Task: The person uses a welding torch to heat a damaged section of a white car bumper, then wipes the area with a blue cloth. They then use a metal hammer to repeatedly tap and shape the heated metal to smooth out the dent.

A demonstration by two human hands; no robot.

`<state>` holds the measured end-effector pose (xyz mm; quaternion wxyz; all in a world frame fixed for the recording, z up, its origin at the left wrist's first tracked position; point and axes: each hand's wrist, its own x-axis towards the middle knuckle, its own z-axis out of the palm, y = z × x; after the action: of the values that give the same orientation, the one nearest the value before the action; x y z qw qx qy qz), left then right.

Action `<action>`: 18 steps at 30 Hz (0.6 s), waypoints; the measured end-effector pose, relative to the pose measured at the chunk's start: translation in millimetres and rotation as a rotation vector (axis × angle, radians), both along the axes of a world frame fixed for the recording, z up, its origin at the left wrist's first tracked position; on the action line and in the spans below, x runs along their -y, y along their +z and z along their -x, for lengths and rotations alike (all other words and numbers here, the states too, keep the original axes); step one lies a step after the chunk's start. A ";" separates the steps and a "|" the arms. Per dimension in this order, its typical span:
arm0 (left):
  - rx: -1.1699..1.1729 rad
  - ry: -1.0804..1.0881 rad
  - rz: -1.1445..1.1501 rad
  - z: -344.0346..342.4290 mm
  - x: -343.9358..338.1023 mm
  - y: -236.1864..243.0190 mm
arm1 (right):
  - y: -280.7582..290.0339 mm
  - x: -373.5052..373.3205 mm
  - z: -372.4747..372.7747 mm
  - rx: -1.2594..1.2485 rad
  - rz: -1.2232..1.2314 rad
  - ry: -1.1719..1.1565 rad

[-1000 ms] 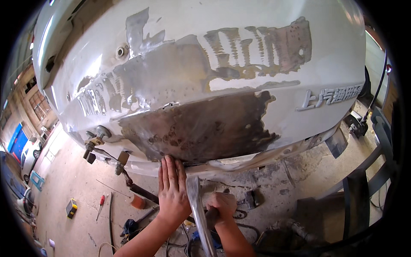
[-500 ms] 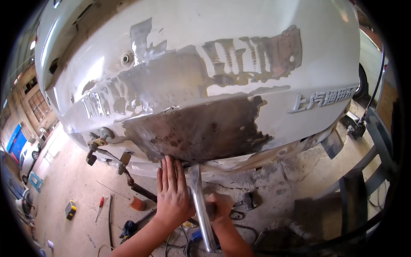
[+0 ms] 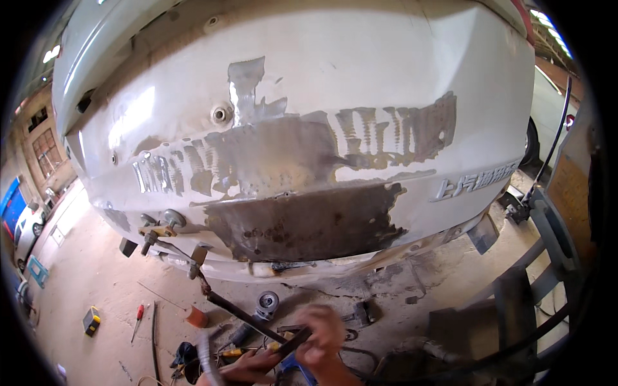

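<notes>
The white car panel [image 3: 386, 58] in front of me has ground, bare-metal patches. Its lower part carries a large dark bare patch [image 3: 309, 225] with an uneven edge. Below the panel, my right hand [image 3: 322, 331], smeared by motion, closes round the dark end of a hammer handle [image 3: 294, 342]. The hammer's silvery head [image 3: 207, 359], also blurred, lies to the left at the lower edge. My left hand [image 3: 250, 367] is low beside the handle; its fingers are partly hidden and blurred, so I cannot tell whether they grip it. Neither hand touches the panel.
A clamp [image 3: 161, 226] on the panel's lower left joins a dark bar [image 3: 241, 314] running down toward my hands. An angle grinder [image 3: 265, 305], another hammer [image 3: 362, 314], a screwdriver [image 3: 138, 321] and a yellow-black device [image 3: 91, 320] lie on the floor. A dark metal frame [image 3: 515, 302] stands right.
My left hand has left the panel's lower edge and dropped toward me. The hammer has swung down and left, and my right hand stays low. The view has tilted up slightly.
</notes>
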<state>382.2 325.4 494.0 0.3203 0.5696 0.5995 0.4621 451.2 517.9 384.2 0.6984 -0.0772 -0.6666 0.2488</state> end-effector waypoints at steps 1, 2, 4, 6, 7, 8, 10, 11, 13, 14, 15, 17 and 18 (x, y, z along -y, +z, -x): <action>0.123 0.054 0.022 2.5 12.1 1.2 | 23.2 -6.2 -5.9 0.013 0.026 -0.155; 0.288 0.012 0.037 14.0 19.5 0.5 | 50.4 -14.6 -8.7 0.031 0.038 -0.329; 0.410 -0.072 -0.137 25.2 14.0 -9.7 | 90.2 -37.8 3.7 -0.054 0.044 -0.604; 0.488 0.040 0.090 39.7 22.8 -30.8 | 125.2 -62.1 8.4 -0.088 0.103 -0.767; 0.440 0.091 0.047 42.1 19.2 -35.4 | 135.3 -73.4 18.2 -0.062 0.119 -0.850; 0.598 0.169 0.000 37.6 12.9 -37.0 | 143.7 -86.5 25.2 -0.050 0.138 -0.938; 0.617 0.192 0.087 45.2 12.3 -39.1 | 148.0 -92.3 36.1 -0.077 0.181 -1.007; 0.637 0.204 0.107 49.4 12.7 -35.6 | 149.1 -91.0 41.5 -0.116 0.203 -0.986; 0.614 0.174 0.038 61.0 21.4 -51.1 | 144.4 -88.6 51.3 -0.135 0.216 -1.015; 0.628 0.178 0.023 66.4 26.5 -56.7 | 143.4 -85.7 55.3 -0.124 0.207 -1.016; 0.639 0.153 0.043 74.2 29.2 -59.8 | 140.2 -82.9 59.7 -0.115 0.196 -1.021; 0.603 0.155 -0.024 81.7 31.3 -56.6 | 136.8 -74.9 71.3 -0.062 0.144 -1.014; 0.530 0.135 -0.054 86.5 31.9 -52.0 | 133.3 -70.3 77.0 -0.035 0.104 -1.017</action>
<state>295.7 293.5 442.0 0.4192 0.3960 0.5187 0.6312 374.2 588.3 517.5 0.7376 -0.4224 -0.5194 -0.0884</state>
